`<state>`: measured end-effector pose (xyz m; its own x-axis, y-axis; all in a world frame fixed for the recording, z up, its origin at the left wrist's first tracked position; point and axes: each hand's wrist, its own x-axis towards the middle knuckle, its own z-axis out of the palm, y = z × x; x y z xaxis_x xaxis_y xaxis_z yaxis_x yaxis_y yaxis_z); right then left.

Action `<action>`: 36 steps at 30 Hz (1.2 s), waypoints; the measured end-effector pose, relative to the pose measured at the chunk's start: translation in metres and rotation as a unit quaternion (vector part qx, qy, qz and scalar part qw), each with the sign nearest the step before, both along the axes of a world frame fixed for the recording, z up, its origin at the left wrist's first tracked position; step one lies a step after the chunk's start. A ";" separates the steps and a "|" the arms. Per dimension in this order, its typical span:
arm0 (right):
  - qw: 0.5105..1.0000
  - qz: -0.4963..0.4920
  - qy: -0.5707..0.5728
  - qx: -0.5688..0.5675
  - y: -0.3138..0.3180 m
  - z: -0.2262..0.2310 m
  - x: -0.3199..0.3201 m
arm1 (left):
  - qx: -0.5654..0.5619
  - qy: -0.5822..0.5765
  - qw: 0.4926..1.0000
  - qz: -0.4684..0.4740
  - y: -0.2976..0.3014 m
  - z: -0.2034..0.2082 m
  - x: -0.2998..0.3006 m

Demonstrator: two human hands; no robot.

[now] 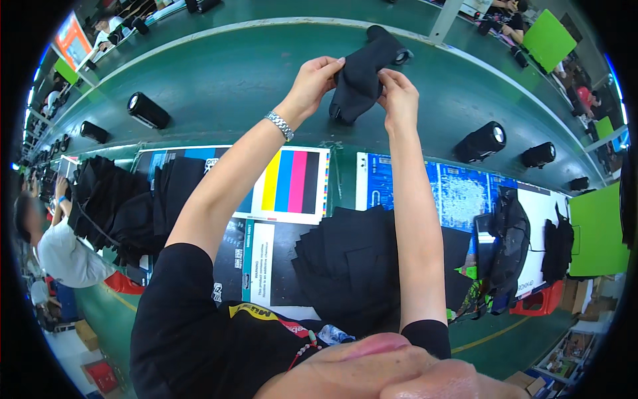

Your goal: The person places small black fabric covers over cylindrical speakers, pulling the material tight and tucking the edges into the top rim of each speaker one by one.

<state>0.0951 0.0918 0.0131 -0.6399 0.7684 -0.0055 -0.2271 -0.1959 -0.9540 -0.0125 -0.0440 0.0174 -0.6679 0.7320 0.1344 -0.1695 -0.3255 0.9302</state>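
Both arms reach out over the green bench, with a soft black fabric pouch stretched between my hands. My left hand pinches its upper left edge between thumb and fingers. On the other side, my right hand grips the right edge with closed fingertips. The pouch droops toward me, and whether anything is inside it cannot be made out. Just beyond the pouch a dark cylinder shows its round end, mostly hidden by the fabric. Below my hands, a stack of flat black fabric pieces lies between my forearms.
Black cylindrical speakers stand on the green bench, one at left and one at right. Heaped black fabric lies at left, near a person in a white shirt. Black bags and a green panel are at right.
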 end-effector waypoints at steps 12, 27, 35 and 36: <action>0.950 0.019 -0.245 0.193 0.015 -0.023 -0.016 | -0.210 -0.063 0.976 -0.010 -0.005 -0.016 -0.026; 0.923 -0.013 -0.301 0.240 0.039 -0.049 0.004 | -0.137 -0.156 0.978 -0.013 0.062 -0.068 -0.012; 0.886 -0.030 -0.360 0.291 0.036 -0.062 0.018 | -0.288 0.563 0.758 0.160 0.077 -0.130 -0.037; 0.870 -0.047 -0.373 0.319 0.036 -0.065 0.019 | -0.307 0.572 0.742 0.169 0.077 -0.136 -0.037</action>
